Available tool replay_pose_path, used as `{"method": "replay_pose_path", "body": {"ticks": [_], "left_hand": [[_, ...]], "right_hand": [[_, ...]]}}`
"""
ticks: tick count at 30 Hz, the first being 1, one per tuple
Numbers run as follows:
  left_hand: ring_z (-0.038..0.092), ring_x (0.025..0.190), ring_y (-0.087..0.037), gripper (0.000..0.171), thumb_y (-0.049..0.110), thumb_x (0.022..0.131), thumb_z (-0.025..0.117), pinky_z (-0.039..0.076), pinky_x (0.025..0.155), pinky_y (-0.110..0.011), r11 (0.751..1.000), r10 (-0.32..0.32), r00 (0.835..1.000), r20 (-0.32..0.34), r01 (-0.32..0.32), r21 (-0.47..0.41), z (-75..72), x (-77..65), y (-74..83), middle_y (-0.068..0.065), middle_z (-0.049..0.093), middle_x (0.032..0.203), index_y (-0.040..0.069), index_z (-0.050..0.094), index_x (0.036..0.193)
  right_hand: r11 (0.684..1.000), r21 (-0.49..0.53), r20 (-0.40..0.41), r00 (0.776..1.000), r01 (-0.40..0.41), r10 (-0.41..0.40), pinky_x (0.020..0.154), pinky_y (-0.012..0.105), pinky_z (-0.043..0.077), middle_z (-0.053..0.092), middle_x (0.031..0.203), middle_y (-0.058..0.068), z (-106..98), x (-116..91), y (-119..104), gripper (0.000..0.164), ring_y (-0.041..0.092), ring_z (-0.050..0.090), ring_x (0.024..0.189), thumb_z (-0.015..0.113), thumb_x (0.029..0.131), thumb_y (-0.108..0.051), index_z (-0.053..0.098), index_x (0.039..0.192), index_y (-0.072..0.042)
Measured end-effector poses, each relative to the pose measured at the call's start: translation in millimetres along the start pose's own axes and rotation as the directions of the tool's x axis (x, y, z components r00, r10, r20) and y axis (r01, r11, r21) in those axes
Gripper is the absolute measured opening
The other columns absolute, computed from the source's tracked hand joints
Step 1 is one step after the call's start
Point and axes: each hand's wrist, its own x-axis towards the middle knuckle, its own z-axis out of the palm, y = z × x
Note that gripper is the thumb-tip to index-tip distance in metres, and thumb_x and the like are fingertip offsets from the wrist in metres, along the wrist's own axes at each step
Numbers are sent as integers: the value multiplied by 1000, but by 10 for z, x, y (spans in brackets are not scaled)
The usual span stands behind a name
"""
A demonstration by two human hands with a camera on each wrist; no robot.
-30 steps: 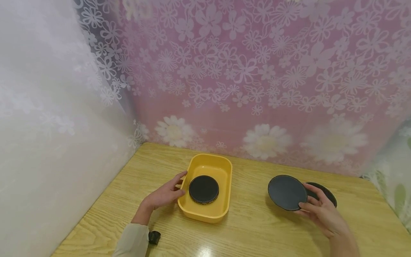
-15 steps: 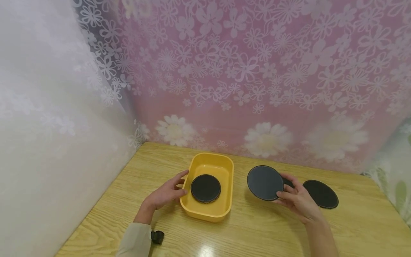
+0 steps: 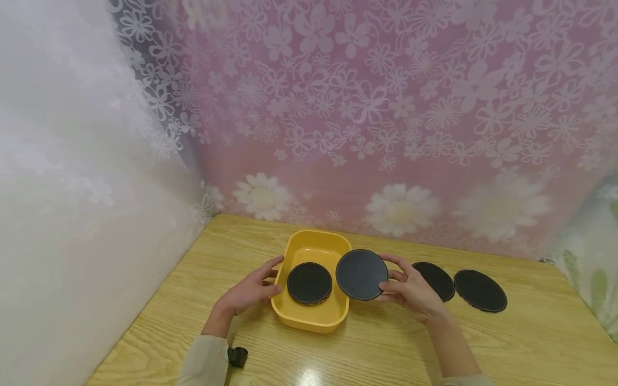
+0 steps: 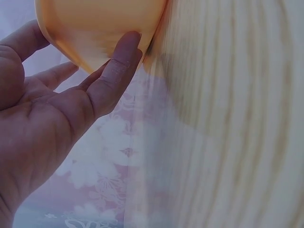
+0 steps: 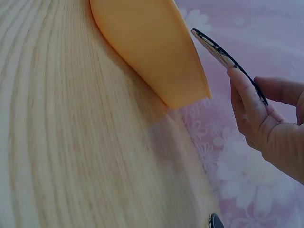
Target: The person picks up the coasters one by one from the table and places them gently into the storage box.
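A yellow rectangular box (image 3: 309, 325) stands on the table, with round black coasters (image 3: 309, 283) stacked inside; how many is unclear. My left hand (image 3: 247, 293) touches the box's left side, fingers extended against the outer wall (image 4: 95, 28) in the left wrist view. Between thumb and fingers, my right hand (image 3: 409, 292) pinches another round black coaster (image 3: 361, 274) by its edge. It is tilted and raised over the box's right rim. The right wrist view shows this coaster (image 5: 232, 64) nearly edge-on, apart from the box, with a lighter patterned underside.
Two more black coasters, a nearer one (image 3: 436, 281) and one farther right (image 3: 480, 290), lie flat side by side on the wood-grain table (image 3: 386, 354). A small black object (image 3: 237, 356) sits by the left cuff. Flowered cloth (image 3: 338, 203) hangs behind the table.
My right hand has carried its coaster leftward from the right side of the table to the box's right rim, uncovering both coasters on the table. The left hand has stayed at the box.
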Motion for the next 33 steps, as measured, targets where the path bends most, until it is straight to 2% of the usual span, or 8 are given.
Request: {"method": "replay_pose_path", "body": {"ticks": [5,9,17,25,30,33], "left_hand": [[55,122,-35,74,19,100,60,52,86,-43,1000,-2,1000,-2,2,-9,-3,-2,-9,-24,33,153,23,18,161],[53,124,-35,74,19,100,60,52,87,-44,1000,-11,1000,-10,11,-7,0,-5,-15,-24,33,153,24,18,161],[54,124,-34,74,19,100,60,52,87,-43,1000,-17,1000,-10,17,-9,12,-5,3,-23,34,153,24,19,161],[54,124,-36,74,18,101,59,52,89,-44,999,-3,1000,16,3,-34,-5,12,-7,-24,33,153,22,16,161],[55,124,-38,75,16,101,58,52,89,-45,999,8,1000,28,-7,-52,-11,6,-15,-24,33,153,22,15,161],[56,123,-37,75,15,101,58,53,89,-45,999,9,1000,27,-7,-50,-14,5,-15,-24,34,152,22,15,161]], "right_hand": [[999,-22,-8,999,-33,33,82,41,57,56,117,14,140,127,-48,78,24,68,94,63,92,5,19,156,-7],[998,-31,22,998,-51,52,83,43,57,55,116,15,247,242,-45,77,25,68,94,62,92,6,20,156,-6],[993,-67,38,994,-101,104,87,53,53,52,117,22,510,455,-38,75,29,69,94,61,91,9,25,154,-6],[969,-199,-7,989,-146,147,78,48,57,51,117,25,781,649,-94,71,27,67,84,61,89,9,33,153,-6],[959,-235,3,987,-158,163,77,51,57,52,107,20,881,775,-63,68,26,64,76,62,88,11,38,150,-5],[943,-283,-16,983,-178,181,74,49,58,51,102,19,924,840,-23,66,26,63,70,62,87,12,41,148,-4]]}}
